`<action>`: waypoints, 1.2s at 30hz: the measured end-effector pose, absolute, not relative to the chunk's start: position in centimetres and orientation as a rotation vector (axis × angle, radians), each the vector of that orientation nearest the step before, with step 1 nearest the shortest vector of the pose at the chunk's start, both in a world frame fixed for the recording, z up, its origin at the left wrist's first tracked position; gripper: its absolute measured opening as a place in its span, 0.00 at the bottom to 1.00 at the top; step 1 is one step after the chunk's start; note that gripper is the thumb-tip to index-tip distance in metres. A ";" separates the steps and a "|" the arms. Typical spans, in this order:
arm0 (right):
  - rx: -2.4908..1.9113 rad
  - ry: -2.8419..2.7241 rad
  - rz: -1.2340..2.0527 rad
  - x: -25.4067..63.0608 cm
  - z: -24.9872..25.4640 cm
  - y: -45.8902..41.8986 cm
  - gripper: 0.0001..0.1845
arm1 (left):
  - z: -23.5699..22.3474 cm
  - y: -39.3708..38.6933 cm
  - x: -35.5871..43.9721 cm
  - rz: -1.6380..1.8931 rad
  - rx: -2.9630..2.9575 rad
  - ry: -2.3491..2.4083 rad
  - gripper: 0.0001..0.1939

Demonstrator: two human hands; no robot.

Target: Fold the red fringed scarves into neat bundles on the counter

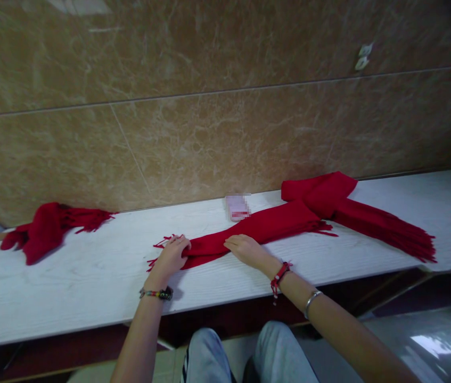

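A long red scarf [275,223] with fringed ends lies lengthwise before me on a white tabletop [101,287], its left part folded into a narrow strip. At its left end, beside the fringe, my left hand [174,256] is closed with curled fingers on the fabric; its thumb side presses near the edge. My right hand [247,251] rests farther right along the near edge, fingers stretched out together and lying on the scarf. The underside of that hand and its thumb are hidden.
A second red scarf [329,197], looped over itself, lies to the right, touching the first one. Another bunched red scarf [47,231] is at the far left. A small pale pink packet [237,206] sits near the marbled wall [209,143]. Dark openings show below the table edge.
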State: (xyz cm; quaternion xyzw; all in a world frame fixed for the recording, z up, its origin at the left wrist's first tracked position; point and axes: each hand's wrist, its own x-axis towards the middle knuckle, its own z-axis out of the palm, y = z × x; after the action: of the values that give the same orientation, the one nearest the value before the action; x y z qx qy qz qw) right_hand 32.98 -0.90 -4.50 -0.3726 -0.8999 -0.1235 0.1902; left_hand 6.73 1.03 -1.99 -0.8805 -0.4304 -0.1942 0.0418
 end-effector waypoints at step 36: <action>-0.852 -2.512 -0.351 32.2 -3.7 -1.8 0.11 | -1.5 -1.7 5.5 -0.515 -2.827 -1.091 0.07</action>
State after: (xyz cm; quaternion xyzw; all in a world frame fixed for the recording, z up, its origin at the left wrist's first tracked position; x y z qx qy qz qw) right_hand 32.21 -1.82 -3.72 -0.3097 -0.9135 -0.1277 0.2309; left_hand 5.53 -1.73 -1.46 -0.9192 -0.3548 -0.1675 0.0338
